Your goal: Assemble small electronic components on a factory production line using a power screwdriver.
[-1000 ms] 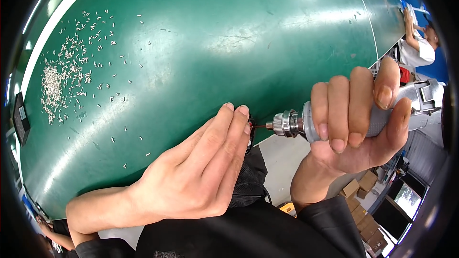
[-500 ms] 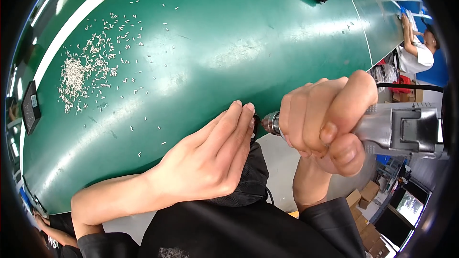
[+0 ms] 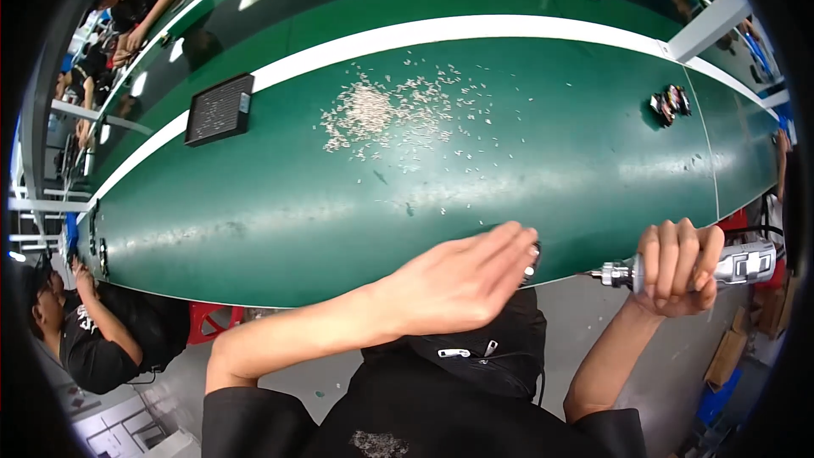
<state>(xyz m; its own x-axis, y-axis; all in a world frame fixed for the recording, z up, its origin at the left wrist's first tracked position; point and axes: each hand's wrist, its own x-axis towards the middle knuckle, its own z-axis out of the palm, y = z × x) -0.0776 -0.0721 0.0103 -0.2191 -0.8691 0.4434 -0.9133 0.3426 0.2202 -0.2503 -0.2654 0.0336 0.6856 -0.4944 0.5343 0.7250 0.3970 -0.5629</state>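
My right hand point(image 3: 678, 270) is wrapped round a silver electric screwdriver point(image 3: 749, 263) held level above the table's near edge. Its thin bit points left and its tip stands apart from my left hand point(image 3: 471, 280). The fingers of that left hand are pressed together round a small dark object point(image 3: 532, 266) with a shiny bit on its side. Most of this object is hidden behind the fingers, so its kind cannot be made out. Beyond my hands, a pile of tiny pale pins point(image 3: 366, 110) lies scattered on the green table point(image 3: 280, 203).
A black tray point(image 3: 219, 110) of small pieces stands at the far left, by the white strip point(image 3: 475, 27). A bundle of small dark parts point(image 3: 671, 105) lies far right. A person in black point(image 3: 102, 335) works at the left; others are across the table.
The view has swung, bringing the tray and people across the table into sight. The screwdriver has drawn back to the right from the object in my left hand, and its bit now shows.
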